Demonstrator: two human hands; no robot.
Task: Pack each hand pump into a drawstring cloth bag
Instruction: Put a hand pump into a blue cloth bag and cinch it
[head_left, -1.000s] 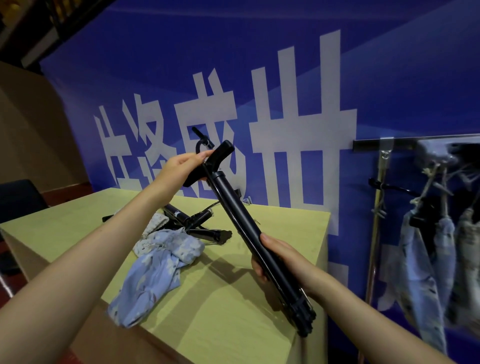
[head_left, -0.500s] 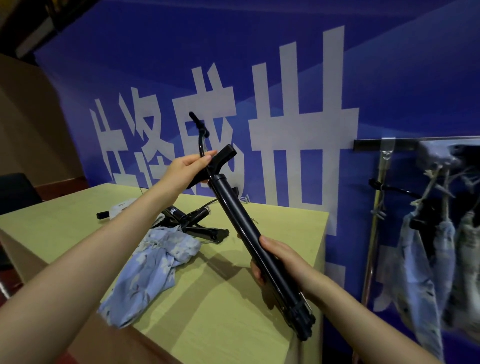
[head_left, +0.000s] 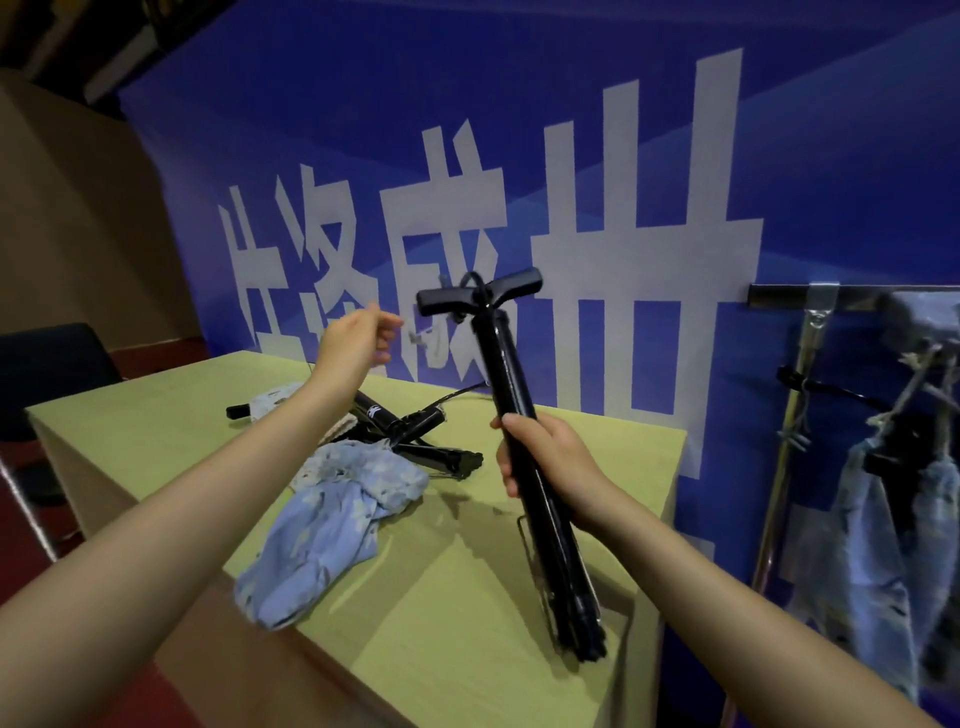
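A black hand pump (head_left: 506, 374) with a T-handle on top stands almost upright over the table, its folded foot near the table's right front. My right hand (head_left: 550, 462) grips its barrel at mid-length. To the left of the handle, my left hand (head_left: 358, 338) hovers apart from it, fingers loosely curled with nothing in them. A light blue floral drawstring cloth bag (head_left: 332, 525) lies crumpled on the yellow-green table (head_left: 457, 649). Behind the bag lie other black pumps (head_left: 415, 421), crossed over each other.
A blue wall banner (head_left: 571, 156) with large white characters stands close behind the table. On the right a metal rack (head_left: 810, 374) holds several hanging blue cloth bags (head_left: 883, 545). A dark chair (head_left: 47, 364) is at the far left.
My left hand has let go of the pump handle and moved left. The pump has swung from a slant to nearly upright in my right hand, which now grips higher on the barrel.
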